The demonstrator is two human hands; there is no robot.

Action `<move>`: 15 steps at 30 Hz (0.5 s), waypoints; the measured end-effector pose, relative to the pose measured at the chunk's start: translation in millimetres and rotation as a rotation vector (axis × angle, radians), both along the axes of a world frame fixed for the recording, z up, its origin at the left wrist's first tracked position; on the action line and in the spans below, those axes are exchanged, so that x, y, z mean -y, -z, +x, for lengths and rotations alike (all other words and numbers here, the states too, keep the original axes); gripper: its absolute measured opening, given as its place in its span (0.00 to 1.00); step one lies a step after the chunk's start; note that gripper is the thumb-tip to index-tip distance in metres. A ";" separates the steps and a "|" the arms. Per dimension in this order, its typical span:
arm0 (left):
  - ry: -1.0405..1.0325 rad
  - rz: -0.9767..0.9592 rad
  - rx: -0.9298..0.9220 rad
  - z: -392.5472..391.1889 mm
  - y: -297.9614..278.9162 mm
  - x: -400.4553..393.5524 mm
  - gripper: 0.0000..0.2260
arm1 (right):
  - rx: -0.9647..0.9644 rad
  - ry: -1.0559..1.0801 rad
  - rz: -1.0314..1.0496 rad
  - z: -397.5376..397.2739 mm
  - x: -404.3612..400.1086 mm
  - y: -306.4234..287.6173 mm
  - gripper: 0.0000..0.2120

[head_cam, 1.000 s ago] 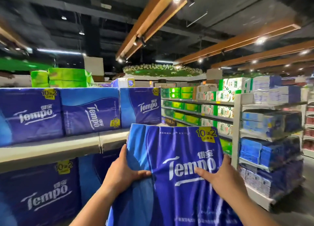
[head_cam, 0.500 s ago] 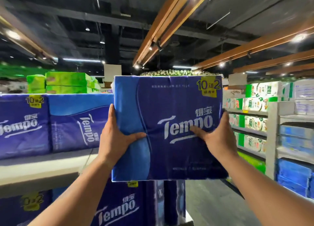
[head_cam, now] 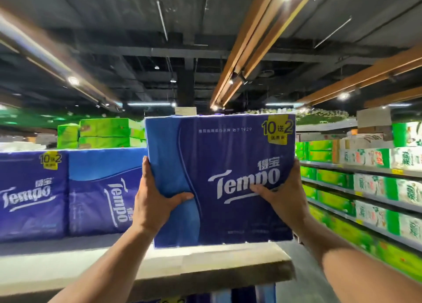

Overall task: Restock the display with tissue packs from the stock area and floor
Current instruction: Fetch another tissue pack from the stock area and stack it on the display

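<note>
A large blue Tempo tissue pack [head_cam: 228, 161] stands upright at the right end of the pale shelf board [head_cam: 205, 261], its bottom edge at the board. My left hand [head_cam: 153, 202] grips its left side, thumb across the front. My right hand [head_cam: 283, 200] grips its right side, thumb over the logo. Two more blue Tempo packs [head_cam: 32, 195] [head_cam: 102, 188] stand on the same shelf to the left; the nearer one is turned sideways.
Green tissue packs [head_cam: 102, 132] are stacked behind the blue ones. Shelves of green and white tissue packs [head_cam: 365, 184] line the right of the aisle. More blue packs [head_cam: 246, 294] show under the shelf board. The aisle floor [head_cam: 306, 280] runs between.
Both hands have lifted the blue pack from waist height up to the shelf level and moved it forward onto the right end of the board. The camera tilted upward.
</note>
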State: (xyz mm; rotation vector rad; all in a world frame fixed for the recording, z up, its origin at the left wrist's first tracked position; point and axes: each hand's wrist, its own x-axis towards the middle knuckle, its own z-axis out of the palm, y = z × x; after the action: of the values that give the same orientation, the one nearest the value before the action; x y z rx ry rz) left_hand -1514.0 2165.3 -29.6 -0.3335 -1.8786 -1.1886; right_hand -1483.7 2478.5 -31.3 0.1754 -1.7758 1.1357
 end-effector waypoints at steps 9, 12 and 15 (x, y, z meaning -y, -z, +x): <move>-0.111 -0.076 0.141 -92.3 36.6 -15.1 0.65 | 0.215 -0.052 0.036 -124.2 -20.2 46.9 0.64; -0.128 -0.056 0.182 -119.9 45.7 -14.6 0.65 | 0.253 -0.073 0.037 -157.5 -24.7 48.6 0.68; -0.119 -0.040 0.173 -143.8 48.7 -17.1 0.65 | 0.268 -0.076 0.032 -175.8 -23.4 50.8 0.69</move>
State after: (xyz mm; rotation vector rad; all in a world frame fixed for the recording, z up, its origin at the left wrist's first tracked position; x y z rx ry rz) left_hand -1657.8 2182.4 -78.2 -0.1418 -2.0438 -1.1301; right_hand -1659.4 2501.9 -82.2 0.1138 -2.0388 1.2311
